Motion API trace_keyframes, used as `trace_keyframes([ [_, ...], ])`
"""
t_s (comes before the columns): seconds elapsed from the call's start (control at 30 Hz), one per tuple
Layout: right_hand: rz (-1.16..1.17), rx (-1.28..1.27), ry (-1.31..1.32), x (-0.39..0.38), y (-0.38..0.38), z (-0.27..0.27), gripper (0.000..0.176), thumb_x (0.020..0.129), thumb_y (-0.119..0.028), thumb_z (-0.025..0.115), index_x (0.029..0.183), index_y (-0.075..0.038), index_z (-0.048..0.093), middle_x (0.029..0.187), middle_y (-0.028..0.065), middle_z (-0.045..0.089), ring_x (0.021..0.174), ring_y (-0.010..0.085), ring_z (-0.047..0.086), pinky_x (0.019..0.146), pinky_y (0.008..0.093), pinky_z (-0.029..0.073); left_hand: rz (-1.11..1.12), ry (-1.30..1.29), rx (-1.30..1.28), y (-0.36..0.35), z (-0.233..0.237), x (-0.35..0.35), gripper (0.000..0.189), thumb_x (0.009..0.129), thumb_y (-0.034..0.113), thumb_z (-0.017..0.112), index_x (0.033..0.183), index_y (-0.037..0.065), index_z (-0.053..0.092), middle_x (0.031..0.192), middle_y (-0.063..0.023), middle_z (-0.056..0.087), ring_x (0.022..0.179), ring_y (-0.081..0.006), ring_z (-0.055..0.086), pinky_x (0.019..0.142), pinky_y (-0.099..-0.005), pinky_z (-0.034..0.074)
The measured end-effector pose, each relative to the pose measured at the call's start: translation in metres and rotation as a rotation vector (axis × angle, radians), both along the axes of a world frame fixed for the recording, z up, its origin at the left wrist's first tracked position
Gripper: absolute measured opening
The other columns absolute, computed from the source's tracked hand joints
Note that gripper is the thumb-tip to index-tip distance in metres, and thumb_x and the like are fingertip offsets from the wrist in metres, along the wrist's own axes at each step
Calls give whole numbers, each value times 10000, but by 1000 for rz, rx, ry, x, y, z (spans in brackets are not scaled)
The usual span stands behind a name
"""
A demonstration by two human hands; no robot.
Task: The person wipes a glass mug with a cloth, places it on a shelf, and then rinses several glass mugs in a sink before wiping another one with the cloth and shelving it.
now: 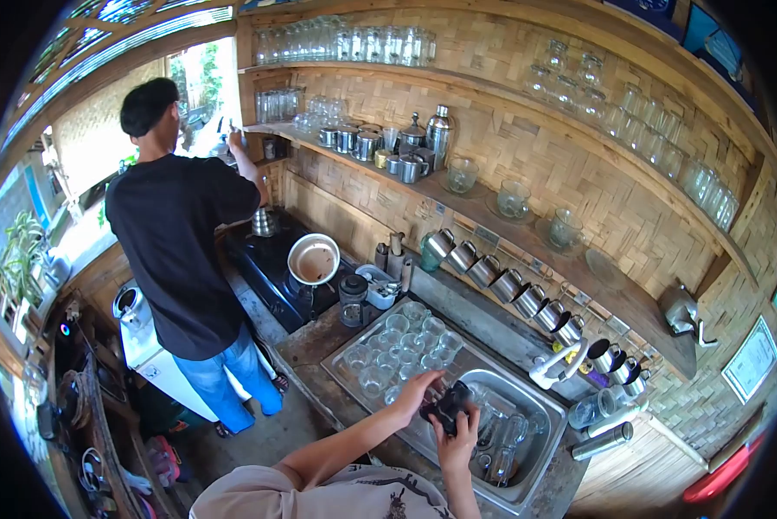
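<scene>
Above the left edge of the sink basin [548, 463], both hands are on a small black object [449, 406] whose exact kind I cannot make out. My left hand [418, 396] curls over its left side. From below and to the right, my right hand [459, 439] grips it with bent fingers. Glass mugs and glasses [509, 432] lie in the basin under and beside my right hand. Several clear glass cups [406, 346] stand on the metal drainboard [343, 368] just beyond my left hand.
A white faucet [557, 368] rises behind the basin. Metal mugs [509, 284] hang below the wooden shelf [492, 212]. Another person [176, 251] in a black shirt stands at left by the stove [276, 290], which holds a white pot [313, 259]. A French press [352, 301] stands beside the drainboard.
</scene>
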State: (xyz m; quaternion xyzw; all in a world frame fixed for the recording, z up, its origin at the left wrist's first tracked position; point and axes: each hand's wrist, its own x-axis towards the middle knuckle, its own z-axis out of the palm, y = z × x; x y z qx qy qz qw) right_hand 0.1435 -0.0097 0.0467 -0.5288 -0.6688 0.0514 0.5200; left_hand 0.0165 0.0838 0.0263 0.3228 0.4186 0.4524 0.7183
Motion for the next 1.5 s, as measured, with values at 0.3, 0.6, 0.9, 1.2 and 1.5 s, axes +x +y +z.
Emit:
trace_keyframes([
  [0.3,106,-88,122,-11,6,67,483,736,-158,861,1112,49,640,1195,235,608,1035,407,636,893,407,513,-66,58,424,8,30,-23,337,1005,373,544,1132,67,609,978,-46,622,867,-78,560,750,-224,444],
  [0.6,140,-115,733,-11,7,46,336,823,-33,771,1129,43,655,1108,174,660,975,255,657,879,314,489,-141,32,528,-16,99,-27,697,819,248,810,1409,76,482,1216,-50,617,1088,-137,583,924,-284,465],
  [0.9,86,-27,281,-2,-2,82,433,792,-107,818,1156,51,644,1232,239,625,1081,383,650,910,387,513,-204,-147,512,-7,76,-20,681,759,223,864,1332,0,573,1269,-95,644,1118,-154,622,965,-304,493],
  [1.2,52,108,-215,-8,-5,58,410,657,-40,831,1029,-1,663,1311,252,533,1203,496,525,978,527,480,-108,-331,251,-5,77,-11,569,881,246,746,1349,-9,547,1184,-96,682,1037,-173,666,897,-306,545],
  [1.5,35,-3,88,3,14,80,395,832,-180,768,1140,38,652,1321,266,567,1204,431,571,915,456,532,-115,-291,175,-6,56,-8,559,937,296,681,1387,6,517,1302,-89,622,1156,-173,610,988,-323,500],
])
